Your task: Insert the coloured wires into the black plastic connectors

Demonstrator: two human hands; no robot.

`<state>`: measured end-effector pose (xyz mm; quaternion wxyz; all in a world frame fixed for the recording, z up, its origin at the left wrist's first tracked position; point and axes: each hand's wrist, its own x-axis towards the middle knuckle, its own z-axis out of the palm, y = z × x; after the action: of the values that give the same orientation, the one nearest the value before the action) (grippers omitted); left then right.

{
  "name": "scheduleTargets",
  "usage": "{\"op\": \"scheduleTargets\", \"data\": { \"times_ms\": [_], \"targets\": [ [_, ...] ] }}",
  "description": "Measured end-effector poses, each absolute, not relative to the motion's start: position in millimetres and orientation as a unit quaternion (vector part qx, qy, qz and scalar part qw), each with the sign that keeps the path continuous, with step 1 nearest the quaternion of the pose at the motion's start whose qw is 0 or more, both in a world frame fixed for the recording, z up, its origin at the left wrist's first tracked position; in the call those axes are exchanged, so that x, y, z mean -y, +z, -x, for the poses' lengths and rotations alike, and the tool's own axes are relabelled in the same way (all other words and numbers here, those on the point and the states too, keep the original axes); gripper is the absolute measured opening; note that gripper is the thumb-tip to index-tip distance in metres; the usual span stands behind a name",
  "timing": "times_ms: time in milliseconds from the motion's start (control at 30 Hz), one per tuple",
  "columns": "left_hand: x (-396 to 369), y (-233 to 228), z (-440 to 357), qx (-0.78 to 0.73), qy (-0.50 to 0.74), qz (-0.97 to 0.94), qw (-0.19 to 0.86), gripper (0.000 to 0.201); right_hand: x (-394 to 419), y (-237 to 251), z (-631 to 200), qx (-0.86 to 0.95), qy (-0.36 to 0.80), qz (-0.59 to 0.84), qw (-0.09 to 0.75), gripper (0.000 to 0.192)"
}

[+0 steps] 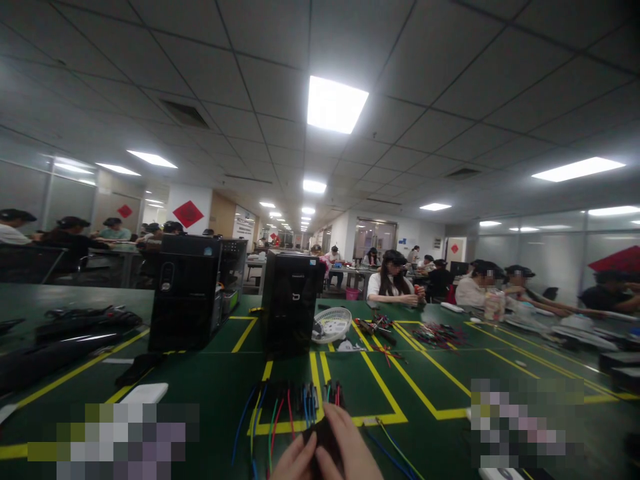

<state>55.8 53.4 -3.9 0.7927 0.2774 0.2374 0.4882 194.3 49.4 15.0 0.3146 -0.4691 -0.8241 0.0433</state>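
- The dark block point(325, 437) sits at the bottom edge of view, pinched between your left hand point(295, 461) and right hand point(350, 448), both closed on it.
- Coloured wires point(285, 407) fan out on the table point(210, 380) just beyond your hands, inside the yellow lines point(385, 390).
- Open green table lies between the wires and the black computer case point(290, 301); a white basket point(331, 324) stands beside the case.

Green table point(210, 387), yellow lines point(385, 390)

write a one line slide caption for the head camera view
Two hands, left hand and right hand, grip a dark block trailing coloured wires on a green table in a crowded workroom.
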Motion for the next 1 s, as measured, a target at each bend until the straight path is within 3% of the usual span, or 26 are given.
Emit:
{"op": "scheduleTargets", "data": {
  "times_ms": [200, 400, 567, 833, 1000],
  "targets": [
    [-52, -3, -59, -0.188, 0.496, -0.283, 0.799, 0.042, -49, 9, -180, 0.81, 0.078, 0.492, 0.31, 0.06],
    [-54, -6, -54, -0.228, 0.438, -0.302, 0.815, 0.045, -50, 28, -222, 0.716, 0.083, 0.557, 0.413, 0.044],
    [-60, -15, -54, -0.242, 0.431, -0.328, 0.805, 0.041, -56, 17, -238, 0.731, 0.117, 0.577, 0.346, 0.034],
    [-64, -20, -58, -0.266, 0.418, -0.368, 0.787, 0.042, -63, 0, -247, 0.717, -0.021, 0.662, 0.215, 0.044],
    [-66, -22, -58, -0.267, 0.412, -0.372, 0.788, 0.042, -70, -17, -248, 0.707, -0.074, 0.677, 0.194, 0.046]
  ]
}}
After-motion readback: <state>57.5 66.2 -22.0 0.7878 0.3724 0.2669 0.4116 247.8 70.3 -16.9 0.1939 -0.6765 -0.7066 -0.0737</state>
